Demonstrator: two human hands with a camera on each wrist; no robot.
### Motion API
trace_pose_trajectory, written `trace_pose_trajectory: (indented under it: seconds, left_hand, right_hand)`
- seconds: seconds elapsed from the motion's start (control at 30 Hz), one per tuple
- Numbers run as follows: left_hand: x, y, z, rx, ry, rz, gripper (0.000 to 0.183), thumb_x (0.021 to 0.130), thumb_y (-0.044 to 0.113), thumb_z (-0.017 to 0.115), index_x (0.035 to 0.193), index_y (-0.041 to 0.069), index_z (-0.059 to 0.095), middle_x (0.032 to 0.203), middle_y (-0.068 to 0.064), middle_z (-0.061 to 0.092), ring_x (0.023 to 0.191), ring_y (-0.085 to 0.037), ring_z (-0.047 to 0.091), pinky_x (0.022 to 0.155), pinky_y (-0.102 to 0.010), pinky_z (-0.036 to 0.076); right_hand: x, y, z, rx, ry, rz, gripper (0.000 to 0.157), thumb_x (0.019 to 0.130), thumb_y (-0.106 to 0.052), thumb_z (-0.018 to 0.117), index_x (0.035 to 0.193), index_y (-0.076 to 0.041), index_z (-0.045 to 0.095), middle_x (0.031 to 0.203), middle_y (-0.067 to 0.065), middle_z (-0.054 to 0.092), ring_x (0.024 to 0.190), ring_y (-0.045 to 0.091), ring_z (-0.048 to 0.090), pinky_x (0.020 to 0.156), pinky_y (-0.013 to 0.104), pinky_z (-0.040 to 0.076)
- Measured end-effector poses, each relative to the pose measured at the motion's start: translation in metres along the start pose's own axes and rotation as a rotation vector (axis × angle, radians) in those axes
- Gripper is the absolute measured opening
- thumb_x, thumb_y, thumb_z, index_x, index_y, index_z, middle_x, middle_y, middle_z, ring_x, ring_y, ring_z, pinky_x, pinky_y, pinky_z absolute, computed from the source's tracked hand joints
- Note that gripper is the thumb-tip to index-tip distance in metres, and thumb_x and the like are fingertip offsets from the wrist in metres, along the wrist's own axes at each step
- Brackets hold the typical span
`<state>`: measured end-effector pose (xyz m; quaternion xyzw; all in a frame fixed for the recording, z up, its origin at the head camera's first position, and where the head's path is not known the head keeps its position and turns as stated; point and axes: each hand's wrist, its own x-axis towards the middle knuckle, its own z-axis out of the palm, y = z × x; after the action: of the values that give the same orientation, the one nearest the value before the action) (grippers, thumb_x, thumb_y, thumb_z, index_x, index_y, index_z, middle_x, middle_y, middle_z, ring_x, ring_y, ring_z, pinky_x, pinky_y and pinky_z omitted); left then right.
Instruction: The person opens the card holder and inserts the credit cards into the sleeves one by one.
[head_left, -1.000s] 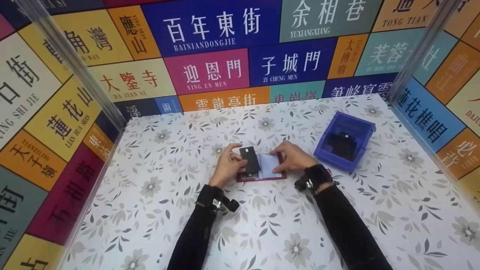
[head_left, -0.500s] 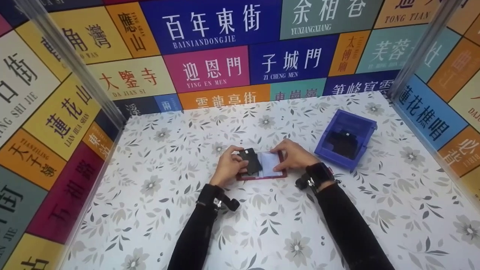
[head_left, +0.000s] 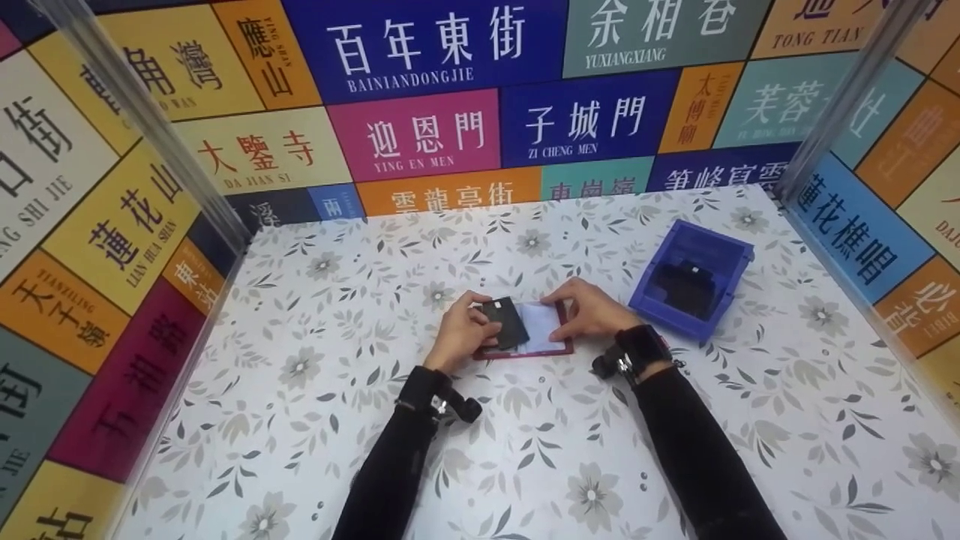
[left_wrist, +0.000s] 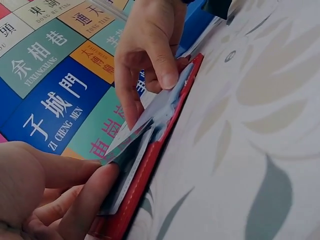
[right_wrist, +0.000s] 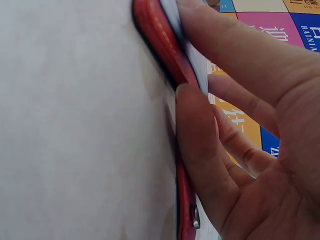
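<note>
"What have you got there?"

"My left grip pinches a thin, dark, rectangular card, slanting over the left half of an open red stitched holder."

"And the other side?"

"My right grip clasps the holder's right edge, beside its pale sleeve. The holder lies on the white floral table, near a blue plastic box."

L hand hides the card's L edge, card blanks out most of the wallet's L half, R hand covers some of its R edge. Pale mark on card: too tiny. Dark stuff in bin, can't ID. L sleeve, R sleeve cut off, btm of head view.
</note>
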<state>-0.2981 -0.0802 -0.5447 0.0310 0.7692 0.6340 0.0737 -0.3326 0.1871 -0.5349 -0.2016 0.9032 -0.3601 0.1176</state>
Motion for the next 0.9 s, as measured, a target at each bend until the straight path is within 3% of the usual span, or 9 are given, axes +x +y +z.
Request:
trace_pose_trajectory:
  seconds: [0.23, 0.4, 0.5, 0.63, 0.73, 0.83, 0.9]
  left_hand:
    - [-0.005, 0.002, 0.009, 0.080, -0.013, 0.077, 0.045, 0.086, -0.006, 0.076, 0.128, 0.000, 0.060, 0.080, -0.008, 0.067, 0.061, -0.015, 0.071, 0.061, -0.032, 0.064]
    - [-0.006, 0.002, 0.017, 0.118, -0.010, 0.075, 0.045, 0.085, -0.004, 0.079, 0.127, -0.002, 0.064, 0.090, -0.014, 0.067, 0.064, -0.017, 0.071, 0.061, -0.031, 0.063]
    - [-0.006, 0.003, 0.023, 0.223, 0.012, 0.095, 0.048, 0.084, -0.001, 0.081, 0.129, -0.003, 0.066, 0.098, -0.016, 0.069, 0.069, -0.019, 0.072, 0.064, -0.030, 0.063]
    - [-0.005, 0.005, 0.030, 0.411, 0.088, 0.187, 0.051, 0.083, 0.007, 0.085, 0.130, -0.004, 0.067, 0.105, -0.016, 0.074, 0.081, -0.022, 0.074, 0.080, -0.033, 0.062]
    - [-0.007, 0.006, 0.034, 0.480, 0.128, 0.248, 0.046, 0.084, 0.011, 0.085, 0.125, -0.003, 0.067, 0.107, -0.015, 0.077, 0.087, -0.024, 0.076, 0.090, -0.036, 0.059]
    - [-0.011, 0.009, 0.039, 0.553, 0.125, 0.291, 0.045, 0.088, 0.010, 0.082, 0.127, -0.005, 0.064, 0.107, -0.016, 0.078, 0.092, -0.026, 0.077, 0.092, -0.040, 0.059]
    - [-0.015, 0.012, 0.042, 0.644, 0.081, 0.311, 0.053, 0.091, 0.010, 0.078, 0.136, -0.009, 0.057, 0.108, -0.017, 0.077, 0.098, -0.029, 0.075, 0.095, -0.042, 0.058]
  right_hand:
    - [-0.002, 0.003, 0.000, 0.007, 0.014, -0.050, 0.068, 0.071, -0.018, 0.097, 0.132, -0.007, 0.071, 0.118, 0.018, 0.060, 0.088, 0.025, 0.060, 0.078, 0.029, 0.048]
    - [-0.002, 0.005, 0.000, 0.012, 0.021, -0.032, 0.069, 0.069, -0.019, 0.097, 0.132, -0.008, 0.071, 0.119, 0.017, 0.060, 0.091, 0.026, 0.059, 0.081, 0.030, 0.047]
    - [-0.002, 0.005, 0.000, 0.012, 0.026, -0.036, 0.068, 0.069, -0.019, 0.098, 0.131, -0.009, 0.072, 0.119, 0.018, 0.061, 0.093, 0.028, 0.059, 0.082, 0.032, 0.046]
    - [-0.001, 0.005, 0.000, 0.013, 0.031, -0.052, 0.067, 0.068, -0.018, 0.098, 0.130, -0.009, 0.072, 0.119, 0.018, 0.063, 0.096, 0.030, 0.058, 0.082, 0.032, 0.046]
    - [-0.001, 0.005, 0.001, 0.011, 0.035, -0.063, 0.067, 0.068, -0.017, 0.097, 0.130, -0.008, 0.073, 0.119, 0.017, 0.064, 0.097, 0.030, 0.058, 0.083, 0.033, 0.046]
    - [0.000, 0.005, 0.001, 0.007, 0.034, -0.072, 0.066, 0.069, -0.018, 0.097, 0.130, -0.009, 0.073, 0.119, 0.017, 0.064, 0.097, 0.029, 0.058, 0.084, 0.033, 0.046]
    - [0.000, 0.006, 0.001, 0.005, 0.034, -0.078, 0.066, 0.070, -0.018, 0.097, 0.130, -0.008, 0.073, 0.119, 0.017, 0.064, 0.097, 0.028, 0.057, 0.084, 0.032, 0.045]
